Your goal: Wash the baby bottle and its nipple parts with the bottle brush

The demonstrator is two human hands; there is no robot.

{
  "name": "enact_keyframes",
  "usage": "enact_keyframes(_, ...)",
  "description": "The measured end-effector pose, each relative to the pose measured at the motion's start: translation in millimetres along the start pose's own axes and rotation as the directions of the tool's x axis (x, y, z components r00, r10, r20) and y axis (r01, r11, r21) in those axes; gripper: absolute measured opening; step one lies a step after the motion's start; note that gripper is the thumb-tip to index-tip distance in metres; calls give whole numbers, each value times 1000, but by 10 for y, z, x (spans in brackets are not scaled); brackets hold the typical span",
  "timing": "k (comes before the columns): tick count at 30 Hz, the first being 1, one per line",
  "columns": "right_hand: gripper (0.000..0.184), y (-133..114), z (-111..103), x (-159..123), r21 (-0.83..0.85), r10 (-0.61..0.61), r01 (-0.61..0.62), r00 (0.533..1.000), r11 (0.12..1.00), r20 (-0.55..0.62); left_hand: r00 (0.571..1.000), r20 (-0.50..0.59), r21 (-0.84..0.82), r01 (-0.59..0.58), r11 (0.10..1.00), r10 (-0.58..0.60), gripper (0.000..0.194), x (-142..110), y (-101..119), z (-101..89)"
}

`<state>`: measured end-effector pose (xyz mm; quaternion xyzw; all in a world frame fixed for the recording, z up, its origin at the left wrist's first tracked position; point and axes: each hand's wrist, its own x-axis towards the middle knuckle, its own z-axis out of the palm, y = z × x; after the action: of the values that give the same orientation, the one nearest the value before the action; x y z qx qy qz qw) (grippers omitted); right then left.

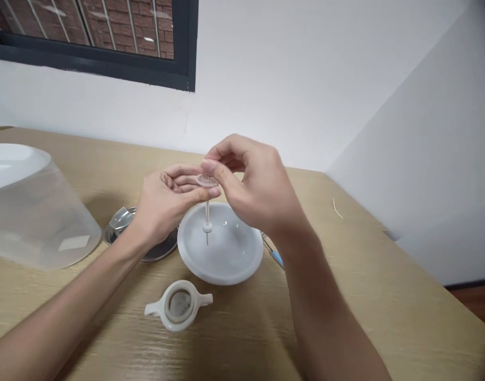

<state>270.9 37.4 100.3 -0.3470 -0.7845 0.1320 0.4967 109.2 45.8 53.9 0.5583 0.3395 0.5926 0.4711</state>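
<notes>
Over a white bowl [242,259], my left hand [167,193] holds a small clear disc with a thin stem [207,212] between thumb and fingers. The stem hangs down, with a white collar near its lower end and a fine metal tip below. My right hand [252,180] is closed in a pinch just above the disc, thumb at its top. What lies between those fingertips is too small to make out. Below the bowl, a white tea strainer [169,324] with two side handles rests on the table, away from both hands.
A large translucent plastic tub [36,222] stands upside down at the left. Beside it, a dark round tray [159,255] holds a clear plastic piece [121,218]. A blue-handled tool [277,258] lies right of the bowl. A thin bent strip [337,208] lies farther right. A wall borders the table's back.
</notes>
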Motion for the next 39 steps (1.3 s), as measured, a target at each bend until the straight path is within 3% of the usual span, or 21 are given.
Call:
enact_keyframes(4,12,-42,-28,9,-37,-43,38,991,999,-126,998,45,-1,34,999,-34,50,-28,-19,77)
enact_keyframes(10,16,-102,-203,14,-65,-122,106,934,992,-337,979,189,72,66,995,-79,45,-100,-231,176)
enact_keyframes(17,17,-345,-494,-41,-216,-275,181,763,960,-584,959,277,337,-36,941,-63,30,-131,-461,75)
enact_keyframes(20,25,-401,-495,-64,-190,-280,206,740,960,-611,964,260,309,-34,951,-50,30,-137,-435,58)
enact_keyframes(23,21,-399,-486,-64,-174,-277,216,773,961,-570,968,245,270,-14,963,-55,29,-145,-387,73)
enact_keyframes(27,16,-364,-519,-52,-208,-209,117,837,971,-505,974,221,246,-13,969,-43,28,-152,-337,95)
enact_keyframes(39,14,-309,-497,-26,-145,-182,122,826,982,-533,979,198,210,12,978,-54,27,-149,-250,96)
